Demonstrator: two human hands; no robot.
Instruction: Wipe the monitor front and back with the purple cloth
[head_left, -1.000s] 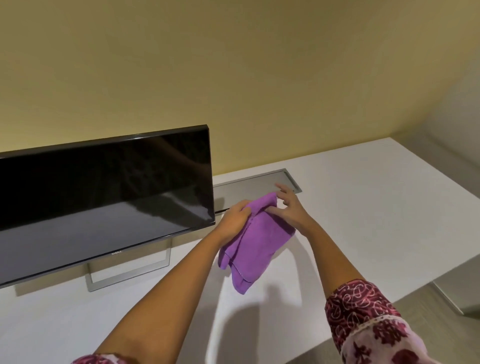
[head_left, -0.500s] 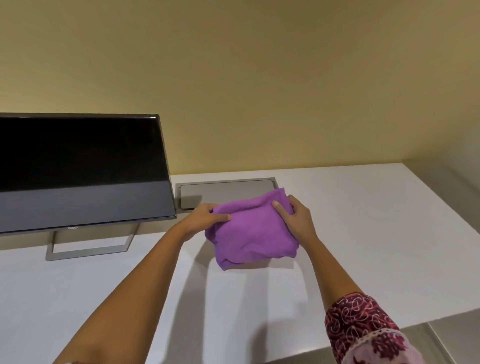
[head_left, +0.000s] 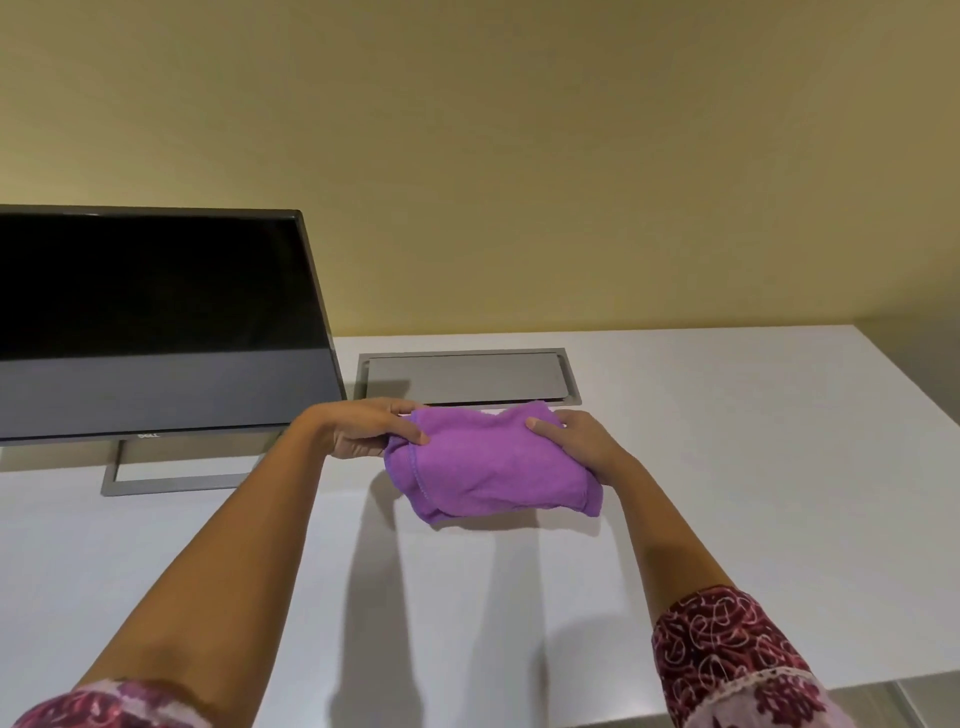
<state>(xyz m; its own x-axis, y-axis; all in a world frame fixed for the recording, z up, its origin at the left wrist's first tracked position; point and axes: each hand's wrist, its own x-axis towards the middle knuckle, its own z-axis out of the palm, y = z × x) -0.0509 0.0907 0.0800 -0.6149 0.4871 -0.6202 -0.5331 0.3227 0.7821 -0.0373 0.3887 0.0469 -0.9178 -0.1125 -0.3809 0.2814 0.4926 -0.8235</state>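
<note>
purple cloth (head_left: 493, 465) bunched, held above the white desk (head_left: 727, 467), right of the monitor (head_left: 156, 322). left hand (head_left: 363, 428) clamped on its left end, right hand (head_left: 582, 439) clamped on its right end. monitor upright, screen dark, apart from the cloth.

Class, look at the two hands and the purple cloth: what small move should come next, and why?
Probably carry the purple cloth left to the monitor screen. Left hand and right hand grip it bunched above the desk, right of the screen, touching neither screen nor back.
</note>
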